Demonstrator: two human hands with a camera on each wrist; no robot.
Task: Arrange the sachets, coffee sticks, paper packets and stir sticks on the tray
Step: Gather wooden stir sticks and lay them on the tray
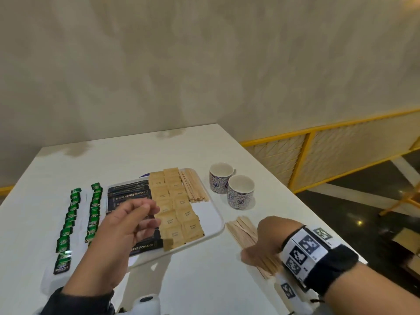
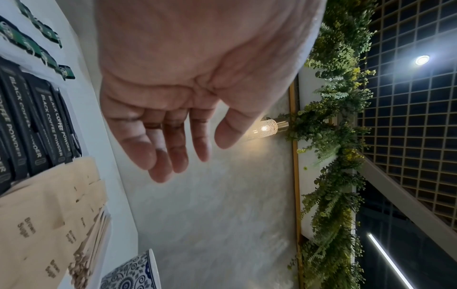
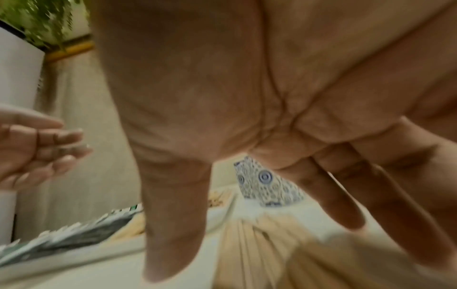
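Note:
A white tray (image 1: 213,212) holds black coffee sticks (image 1: 129,197), two columns of brown paper packets (image 1: 179,214) and a bundle of stir sticks (image 1: 194,189) at its far right. Green sachets (image 1: 72,214) lie in two columns on the table left of the tray. My left hand (image 1: 152,214) hovers over the coffee sticks (image 2: 32,121), fingers relaxed, holding nothing. My right hand (image 1: 261,246) reaches down with spread, straight fingers onto a loose pile of stir sticks (image 1: 242,230) on the table right of the tray. In the blurred right wrist view its thumb and fingers straddle these sticks (image 3: 247,264).
Two blue-patterned cups (image 1: 221,179) (image 1: 241,192) stand on the table beyond the loose sticks. The table's right edge (image 1: 318,214) runs close to my right wrist, with a yellow railing (image 1: 318,155) past it. A plain wall lies behind the table.

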